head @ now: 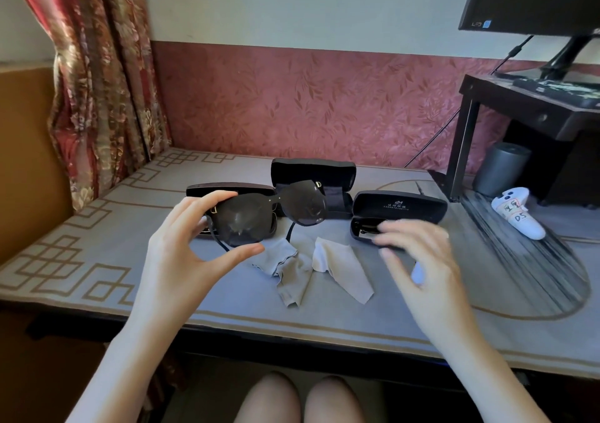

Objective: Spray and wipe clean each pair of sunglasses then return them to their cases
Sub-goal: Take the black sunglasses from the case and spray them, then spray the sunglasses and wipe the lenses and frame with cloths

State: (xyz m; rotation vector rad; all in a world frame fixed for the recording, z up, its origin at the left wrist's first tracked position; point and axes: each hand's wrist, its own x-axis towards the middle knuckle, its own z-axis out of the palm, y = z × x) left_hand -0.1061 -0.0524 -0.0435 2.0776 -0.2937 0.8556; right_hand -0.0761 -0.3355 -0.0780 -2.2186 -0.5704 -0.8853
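Right hand [422, 257] blurred, its grip unclear; monitor [532, 0] cut by top-right edge.

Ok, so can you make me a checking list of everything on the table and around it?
Surface: grey table cover with tan key pattern, lying flat.
Job's things: big dark plastic sunglasses held above the table; three open black hard cases, left case, middle case, right case, which seems to hold a pair; two crumpled grey cloths.
Clutter: white labelled controller; grey cylinder.
Hands: left hand pinches the sunglasses; right hand blurred above the right case, grip unclear.
Cables: black cable along the wall.
Surroundings: red flowered curtain; black monitor; dark side desk.
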